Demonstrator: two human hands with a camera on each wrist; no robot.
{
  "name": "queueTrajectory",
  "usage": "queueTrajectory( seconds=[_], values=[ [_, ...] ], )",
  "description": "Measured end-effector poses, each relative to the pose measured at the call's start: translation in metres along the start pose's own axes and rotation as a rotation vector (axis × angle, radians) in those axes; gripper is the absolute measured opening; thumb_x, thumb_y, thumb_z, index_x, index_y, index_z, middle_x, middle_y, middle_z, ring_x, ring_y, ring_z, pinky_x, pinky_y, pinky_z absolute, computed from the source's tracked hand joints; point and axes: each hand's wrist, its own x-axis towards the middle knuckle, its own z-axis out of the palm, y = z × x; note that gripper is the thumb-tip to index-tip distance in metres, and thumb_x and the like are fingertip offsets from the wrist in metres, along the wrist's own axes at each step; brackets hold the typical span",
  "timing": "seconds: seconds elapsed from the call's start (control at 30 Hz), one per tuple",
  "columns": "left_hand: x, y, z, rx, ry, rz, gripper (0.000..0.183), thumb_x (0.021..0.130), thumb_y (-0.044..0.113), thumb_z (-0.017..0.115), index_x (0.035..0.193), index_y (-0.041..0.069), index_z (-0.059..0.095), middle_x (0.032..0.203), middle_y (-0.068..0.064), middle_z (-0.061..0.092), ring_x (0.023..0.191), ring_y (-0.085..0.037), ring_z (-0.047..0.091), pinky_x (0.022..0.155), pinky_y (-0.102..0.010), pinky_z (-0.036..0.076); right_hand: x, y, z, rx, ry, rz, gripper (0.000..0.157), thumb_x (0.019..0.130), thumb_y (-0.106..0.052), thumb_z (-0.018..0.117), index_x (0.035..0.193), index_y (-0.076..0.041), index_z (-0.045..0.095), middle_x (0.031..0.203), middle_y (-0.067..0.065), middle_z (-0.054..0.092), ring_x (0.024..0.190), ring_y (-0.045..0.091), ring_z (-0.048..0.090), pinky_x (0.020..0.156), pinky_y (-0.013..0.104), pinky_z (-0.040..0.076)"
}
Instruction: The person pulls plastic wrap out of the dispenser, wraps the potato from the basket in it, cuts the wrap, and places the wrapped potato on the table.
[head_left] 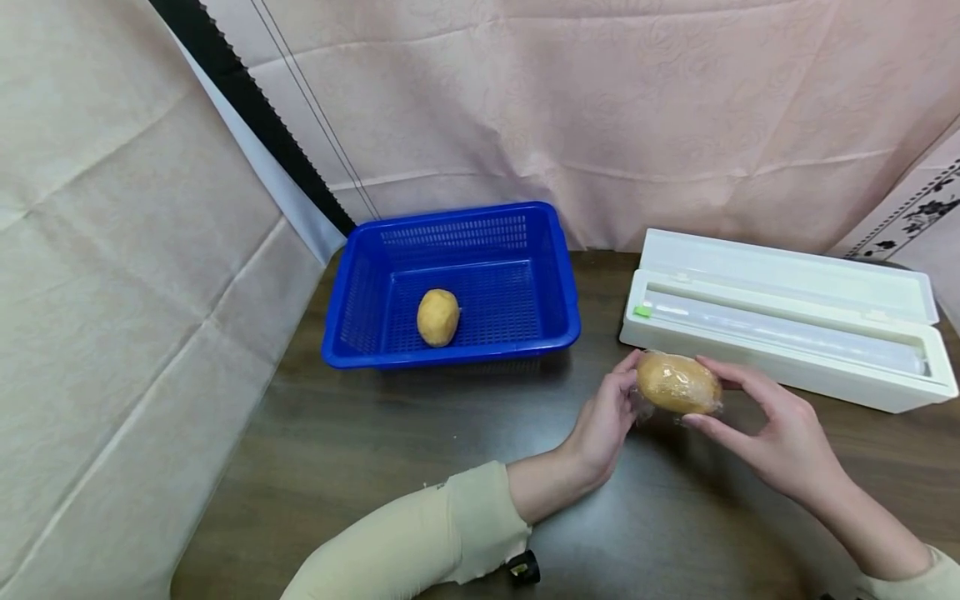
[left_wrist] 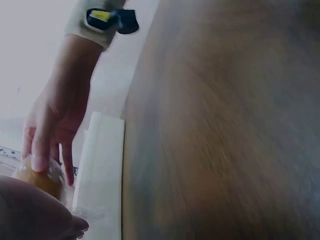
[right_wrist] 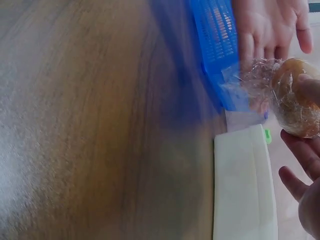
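Observation:
A potato (head_left: 678, 383) wrapped in clear cling film is held above the table, between both hands. My right hand (head_left: 783, 429) pinches it from the right, thumb below and fingers above. At its left end is my left hand (head_left: 603, 425), fingers extended against the film. In the right wrist view, a loose flap of film (right_wrist: 250, 82) sticks out from the potato (right_wrist: 295, 102) in front of the straight left fingers (right_wrist: 257, 47). The left wrist view shows the right fingers over the potato (left_wrist: 47, 185), partly hidden behind the left hand (left_wrist: 32, 210).
A blue plastic basket (head_left: 450, 359) stands left of the hands with another potato (head_left: 438, 317) in it. Right behind the hands lies a long white cling film box (head_left: 757, 367), lid raised, with a film roll (head_left: 780, 329) inside. Pink cloth (head_left: 600, 108) hangs behind the dark wooden table (head_left: 337, 500).

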Motion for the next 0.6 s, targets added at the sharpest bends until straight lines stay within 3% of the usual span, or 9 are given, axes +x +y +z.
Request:
queueTrajectory(
  seconds=[0.3,0.43,0.6],
  values=[
    [0.0009,0.0011,0.0085,-0.234,0.033,-0.019,0.051,0.096,0.034,0.035,0.139,0.009,0.041,0.139,-0.007,0.048,0.132,-0.024,0.041,0.114,-0.044,0.024,0.0011,-0.0022,0.0033,0.018,-0.025,0.000,0.078,0.058,-0.001,0.089,0.130,-0.012,0.061,0.118,0.001,0.066,0.112,-0.008,0.052,0.096,0.008,0.033],
    [0.0032,0.0034,0.0071,-0.269,0.016,-0.036,0.046,0.095,0.034,0.035,0.131,0.009,0.047,0.132,-0.006,0.053,0.124,-0.021,0.047,0.112,-0.041,0.028,0.0003,-0.0016,0.0033,0.011,-0.020,0.006,0.079,0.057,-0.001,0.090,0.130,-0.012,0.061,0.118,0.000,0.066,0.113,-0.008,0.052,0.097,0.008,0.033],
    [0.0062,0.0032,0.0040,-0.266,0.035,-0.061,0.045,0.094,0.035,0.038,0.128,0.009,0.051,0.128,-0.005,0.055,0.121,-0.019,0.049,0.110,-0.042,0.030,0.0014,0.0005,0.0066,0.028,0.008,-0.081,0.078,0.054,-0.004,0.091,0.127,-0.010,0.062,0.122,0.003,0.065,0.117,-0.004,0.052,0.098,0.009,0.034]
  ],
)
